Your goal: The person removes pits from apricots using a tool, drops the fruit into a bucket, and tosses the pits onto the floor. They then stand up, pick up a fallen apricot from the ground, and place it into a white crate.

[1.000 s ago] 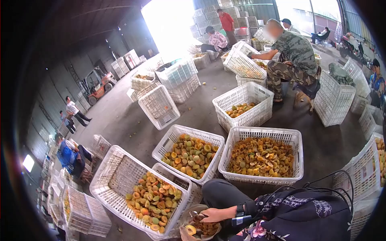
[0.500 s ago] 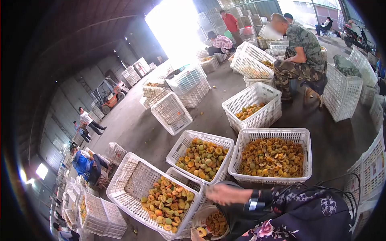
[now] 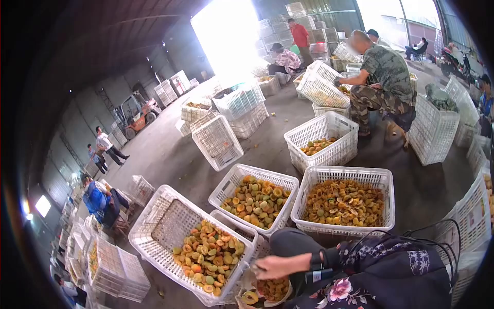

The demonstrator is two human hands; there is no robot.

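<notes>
My right hand [image 3: 270, 268], with a dark band at the wrist, is closed above a small container [image 3: 282, 302] of orange-brown fruit pieces. Whatever its curled fingers hold is too small and blurred to name. At the bottom edge, my left hand [image 3: 240, 298] shows only in part, closed on a halved fruit [image 3: 250, 297]. Just left of my hands, a white crate [image 3: 167, 216] holds halved fruit [image 3: 208, 255]. Beyond them, one crate [image 3: 226, 188] contains yellow-green fruit [image 3: 256, 201], and another [image 3: 388, 198] holds darker, shrivelled-looking halves [image 3: 345, 203].
A further crate [image 3: 329, 131] with some fruit stands ahead. A person in camouflage [image 3: 386, 67] crouches by tilted crates [image 3: 324, 85]. People sit at the left and back. A forklift [image 3: 136, 116] is far left, and stacked crates [image 3: 437, 129] stand at the right.
My right hand has moved down and slightly left, from beside the crate edges to above the small container. The crouching person's head and arm have shifted, and the whole view has tilted slightly.
</notes>
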